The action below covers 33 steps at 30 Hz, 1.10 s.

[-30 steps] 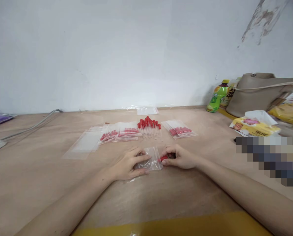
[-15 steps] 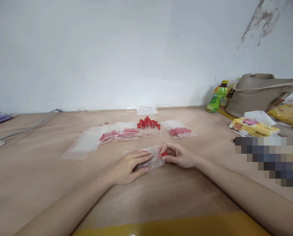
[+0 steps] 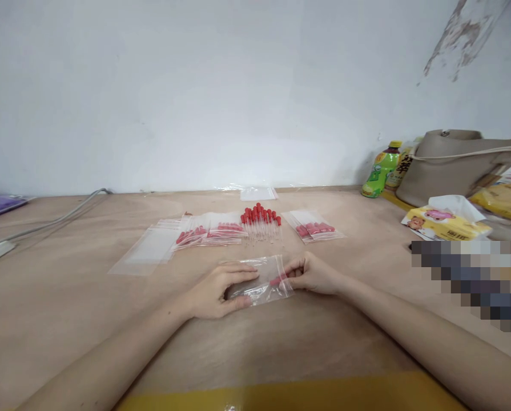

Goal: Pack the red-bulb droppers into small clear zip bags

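Note:
A small clear zip bag [image 3: 267,284] lies on the wooden table [image 3: 67,308] in front of me. My left hand [image 3: 218,290] rests on its left part, thumb and fingers pinching the plastic. My right hand [image 3: 312,274] is closed at the bag's right opening, fingers pinched on red-capped droppers [image 3: 277,280] whose red ends sit just inside the bag. Behind lies a loose bunch of red-capped droppers [image 3: 261,221].
Filled bags [image 3: 210,231] and empty clear bags [image 3: 146,251] lie to the left of the bunch, another filled bag [image 3: 313,226] to its right. Far right stand a green bottle [image 3: 381,169], a beige handbag [image 3: 456,162] and a tissue pack [image 3: 446,218]. A grey cable [image 3: 49,220] runs at the left.
The red dropper ends have gone further into the bag. The bag and both hands have shifted slightly, my left hand now gripping the plastic rather than lying flat.

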Each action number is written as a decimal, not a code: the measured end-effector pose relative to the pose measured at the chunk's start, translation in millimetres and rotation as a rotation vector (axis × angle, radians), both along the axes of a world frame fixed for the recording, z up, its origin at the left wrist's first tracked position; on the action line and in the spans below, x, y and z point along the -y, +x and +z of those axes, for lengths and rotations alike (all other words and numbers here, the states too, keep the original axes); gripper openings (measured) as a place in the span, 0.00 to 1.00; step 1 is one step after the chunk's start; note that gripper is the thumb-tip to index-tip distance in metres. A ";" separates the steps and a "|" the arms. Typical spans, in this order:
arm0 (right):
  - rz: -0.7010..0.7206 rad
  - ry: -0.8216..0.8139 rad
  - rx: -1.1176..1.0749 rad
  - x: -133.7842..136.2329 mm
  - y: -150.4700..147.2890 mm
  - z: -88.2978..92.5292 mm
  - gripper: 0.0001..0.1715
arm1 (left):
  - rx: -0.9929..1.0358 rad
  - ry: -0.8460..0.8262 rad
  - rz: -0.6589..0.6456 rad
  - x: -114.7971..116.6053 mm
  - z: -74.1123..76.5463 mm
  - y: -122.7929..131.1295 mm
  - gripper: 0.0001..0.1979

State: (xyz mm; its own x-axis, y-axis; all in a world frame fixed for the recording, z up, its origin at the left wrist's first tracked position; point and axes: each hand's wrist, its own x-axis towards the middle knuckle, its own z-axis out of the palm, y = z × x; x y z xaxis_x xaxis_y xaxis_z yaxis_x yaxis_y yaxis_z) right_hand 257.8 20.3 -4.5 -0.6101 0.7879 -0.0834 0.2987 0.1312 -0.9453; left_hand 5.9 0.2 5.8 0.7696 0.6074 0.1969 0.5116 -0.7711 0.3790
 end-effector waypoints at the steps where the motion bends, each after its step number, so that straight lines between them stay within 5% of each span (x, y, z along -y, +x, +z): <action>1: -0.006 0.035 -0.006 1.3 -1.3 -0.7 0.18 | -0.006 -0.006 -0.007 -0.1 -0.1 -1.3 0.24; 8: -0.110 -0.109 -0.007 1.9 5.5 3.6 0.24 | 0.001 0.028 0.026 -1.5 -5.7 5.8 0.25; 13: -0.073 -0.012 -0.082 3.3 3.1 6.0 0.21 | 0.019 0.061 0.069 -3.5 -8.0 15.5 0.24; 21: -0.397 -0.104 -0.059 -0.2 5.1 -2.8 0.18 | 0.068 0.045 0.071 -2.0 -6.6 -5.8 0.23; 29: -0.330 -0.224 -0.145 0.5 6.8 2.3 0.17 | 0.025 -0.007 -0.005 -1.0 -2.6 -13.2 0.23; 33: -0.401 -0.134 -0.042 -1.6 6.9 -1.1 0.14 | -0.019 -0.022 -0.024 -2.3 -0.8 -12.0 0.21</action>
State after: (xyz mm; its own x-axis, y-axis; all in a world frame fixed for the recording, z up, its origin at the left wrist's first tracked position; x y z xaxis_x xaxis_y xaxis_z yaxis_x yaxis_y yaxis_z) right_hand 264.7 21.9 -5.6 -0.2626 0.9474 -0.1827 0.2618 -0.1123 -0.9586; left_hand -6.1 2.6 5.0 0.7876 0.5925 0.1690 0.5001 -0.7750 0.3864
